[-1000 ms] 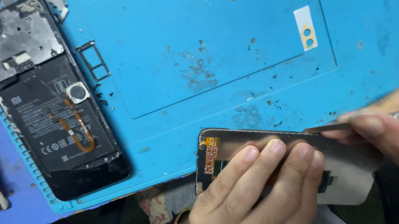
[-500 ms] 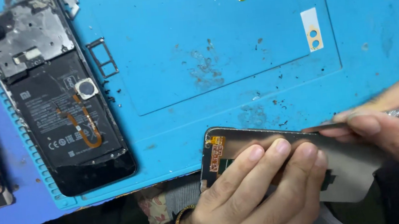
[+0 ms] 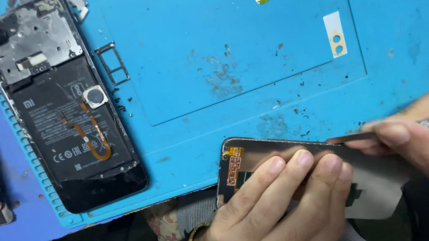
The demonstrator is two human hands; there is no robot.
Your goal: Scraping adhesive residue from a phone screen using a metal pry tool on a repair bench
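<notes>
Thin blade at the edge of a detached phone screen

Left hand (image 3: 280,203) presses the screen panel (image 3: 303,175) at the worktop's (image 3: 219,57) near edge; right hand's (image 3: 426,137) fingers pinch a metal blade (image 3: 352,137) (a slip could crack the glass or nick the orange flex (image 3: 234,165)).

Left hand (image 3: 280,203) pins display panel (image 3: 383,183) at lower centre; right hand (image 3: 426,142) presses thin metal tool (image 3: 355,137), possibly tweezers, against panel's upper edge. Opened phone (image 3: 61,104) upper left on blue mat (image 3: 228,40).
</notes>
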